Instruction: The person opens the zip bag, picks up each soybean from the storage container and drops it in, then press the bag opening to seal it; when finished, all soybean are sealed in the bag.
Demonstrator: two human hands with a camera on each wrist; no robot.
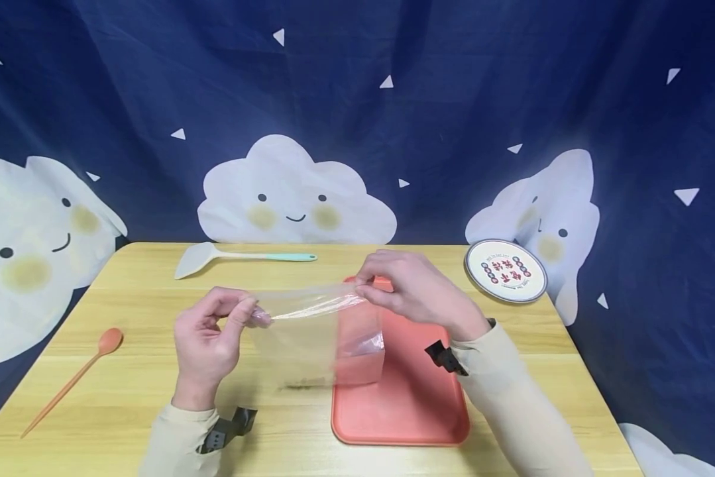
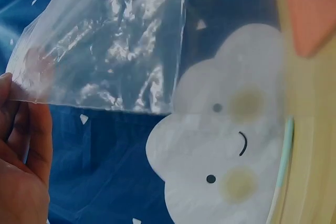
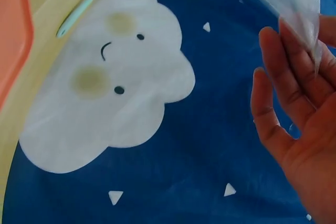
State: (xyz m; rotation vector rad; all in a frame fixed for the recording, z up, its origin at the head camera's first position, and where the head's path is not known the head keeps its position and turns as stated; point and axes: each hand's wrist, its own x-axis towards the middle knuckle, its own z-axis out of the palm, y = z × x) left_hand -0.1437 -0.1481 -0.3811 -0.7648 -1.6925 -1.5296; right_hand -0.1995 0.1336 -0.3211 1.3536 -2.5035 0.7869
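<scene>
A clear plastic bag [image 1: 309, 344] is stretched between both hands above the table, partly over the red tray [image 1: 417, 397]. My left hand [image 1: 208, 338] pinches its upper left corner between thumb and fingers. At the opposite upper corner, my right hand [image 1: 417, 288] pinches the film. The left wrist view shows the shiny, creased plastic bag [image 2: 115, 40] spreading out from the fingertips. From the right wrist, the bag's corner [image 3: 299, 9] tapers down to between the thumb and fingers. Nothing distinct shows inside the bag.
A white spatula with a mint handle [image 1: 238, 256] lies along the table's back edge. On the left rests an orange spoon [image 1: 89, 364]. A round plate with red characters [image 1: 506, 271] sits at the back right corner. Behind the table [image 1: 130, 291] hangs a blue cloud-print curtain [image 1: 333, 86].
</scene>
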